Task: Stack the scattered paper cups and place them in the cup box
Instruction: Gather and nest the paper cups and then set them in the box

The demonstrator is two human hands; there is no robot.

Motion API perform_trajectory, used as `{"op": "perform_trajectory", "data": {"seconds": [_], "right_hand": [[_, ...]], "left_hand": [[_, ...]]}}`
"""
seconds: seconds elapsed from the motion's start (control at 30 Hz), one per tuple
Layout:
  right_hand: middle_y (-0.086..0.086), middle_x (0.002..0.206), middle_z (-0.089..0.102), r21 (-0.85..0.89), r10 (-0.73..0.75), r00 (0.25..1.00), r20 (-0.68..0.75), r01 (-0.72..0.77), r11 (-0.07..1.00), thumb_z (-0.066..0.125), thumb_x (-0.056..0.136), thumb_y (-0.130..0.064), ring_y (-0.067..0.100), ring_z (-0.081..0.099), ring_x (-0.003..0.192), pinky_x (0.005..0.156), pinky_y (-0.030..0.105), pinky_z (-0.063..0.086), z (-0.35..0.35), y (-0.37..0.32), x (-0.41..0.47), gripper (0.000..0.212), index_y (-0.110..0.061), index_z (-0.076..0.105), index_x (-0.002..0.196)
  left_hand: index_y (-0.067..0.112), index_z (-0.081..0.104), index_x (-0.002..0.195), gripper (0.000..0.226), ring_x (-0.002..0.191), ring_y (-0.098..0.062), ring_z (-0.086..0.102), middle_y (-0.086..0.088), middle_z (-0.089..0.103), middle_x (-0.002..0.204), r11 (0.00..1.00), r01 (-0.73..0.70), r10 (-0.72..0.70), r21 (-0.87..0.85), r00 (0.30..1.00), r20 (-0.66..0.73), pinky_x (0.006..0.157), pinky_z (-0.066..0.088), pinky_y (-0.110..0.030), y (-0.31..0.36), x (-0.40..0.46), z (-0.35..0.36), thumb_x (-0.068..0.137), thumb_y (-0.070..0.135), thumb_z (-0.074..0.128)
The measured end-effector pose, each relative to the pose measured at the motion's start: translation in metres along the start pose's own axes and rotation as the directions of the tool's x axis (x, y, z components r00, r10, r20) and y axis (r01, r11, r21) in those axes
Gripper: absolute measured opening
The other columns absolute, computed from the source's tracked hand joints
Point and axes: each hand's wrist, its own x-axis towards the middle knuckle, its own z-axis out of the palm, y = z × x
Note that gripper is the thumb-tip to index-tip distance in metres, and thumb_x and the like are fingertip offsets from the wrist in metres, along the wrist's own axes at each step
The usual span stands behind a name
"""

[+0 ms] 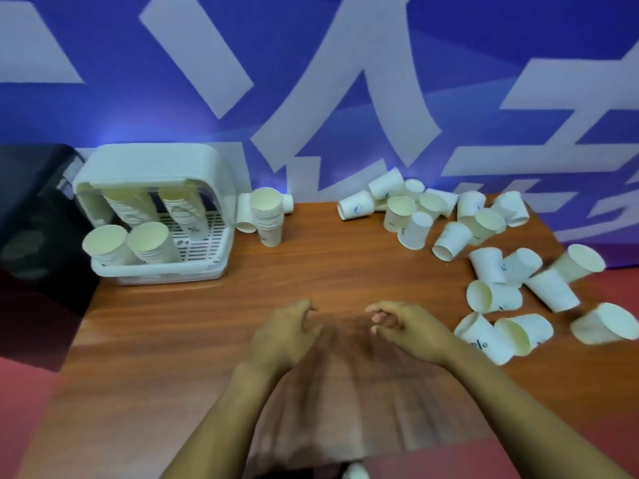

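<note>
Neither hand has anything in it: left hand & right hand both sit low over the middle of the wooden table, fingers loosely curled, tips facing each other w/ a small gap between. Can't tell if they touch the tabletop.

Going left to right: a dark object sits at the far left edge, blurred, can't ID. Next to it, at the table's back left corner, the white cup box w/ lid up; inside are four stacks of paper cups – two leaning in the back, two in front w/ mouths toward camera, e.g. front stack. Just right of the box a separate upright stack stands on the table, w/ a couple of loose cups lying beside & behind it.

Further right, well apart from the box, the scattered paper cups cover the table's back right & right side – most tipped on their sides, some upright, many touching. Nearest ones lie just beside the right wrist. Blue wall w/ big white characters behind everything.
</note>
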Motion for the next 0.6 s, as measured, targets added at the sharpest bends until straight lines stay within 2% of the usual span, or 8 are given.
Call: {"op": "perform_trajectory", "data": {"seconds": [0.13,0.23,0.37,0.47,0.6], "right_hand": [[-0.008,0.103,0.063,0.046,0.024,1.0,-0.01,-0.024,0.999,0.065,0.087,-0.024,0.001,0.057,0.089,0.077,0.009,0.041,-0.012,0.036,-0.021,0.032,-0.027,0.06,0.118],[-0.01,0.102,0.062,0.057,0.037,0.999,-0.029,-0.035,0.998,0.065,0.087,-0.024,-0.003,0.057,0.088,0.075,0.007,0.039,-0.016,0.045,-0.028,0.031,-0.028,0.059,0.118],[-0.01,0.104,0.062,0.021,0.079,0.997,-0.022,-0.078,0.997,0.063,0.088,-0.026,0.004,0.058,0.094,0.084,0.023,0.048,-0.029,0.058,-0.043,0.03,-0.026,0.058,0.118],[-0.009,0.099,0.064,-0.039,0.099,0.994,-0.043,-0.101,0.994,0.064,0.087,-0.023,0.004,0.059,0.089,0.083,0.029,0.05,-0.047,0.075,-0.054,0.02,-0.023,0.06,0.107],[-0.012,0.091,0.064,-0.092,0.101,0.994,-0.048,-0.105,0.99,0.063,0.083,-0.016,0.004,0.059,0.086,0.075,0.014,0.045,-0.078,0.103,-0.059,0.022,-0.035,0.057,0.09]], "left_hand": [[0.027,0.056,0.121,0.035,0.104,-0.021,0.061,0.002,0.064,0.116,0.997,0.058,-0.062,0.041,0.993,0.097,0.089,0.048,-0.033,0.025,-0.001,0.028,0.086,0.03,0.059],[0.027,0.057,0.118,0.033,0.102,-0.02,0.061,0.001,0.065,0.114,0.997,0.069,-0.072,0.044,0.995,0.076,0.087,0.049,-0.032,0.028,0.005,0.029,0.086,0.029,0.059],[0.024,0.057,0.119,0.033,0.105,-0.022,0.059,-0.001,0.062,0.114,0.999,0.033,-0.034,0.008,0.997,0.067,0.089,0.047,-0.033,0.041,0.019,0.034,0.087,0.027,0.059],[0.019,0.055,0.122,0.034,0.109,-0.025,0.058,-0.005,0.061,0.117,0.999,-0.027,0.031,-0.025,0.986,0.166,0.088,0.045,-0.029,0.059,0.029,0.051,0.088,0.023,0.058],[0.025,0.049,0.126,0.052,0.118,-0.026,0.055,-0.005,0.058,0.128,0.995,-0.093,0.078,0.043,0.959,0.274,0.094,0.045,-0.035,0.085,0.037,0.074,0.077,0.04,0.051]]}}
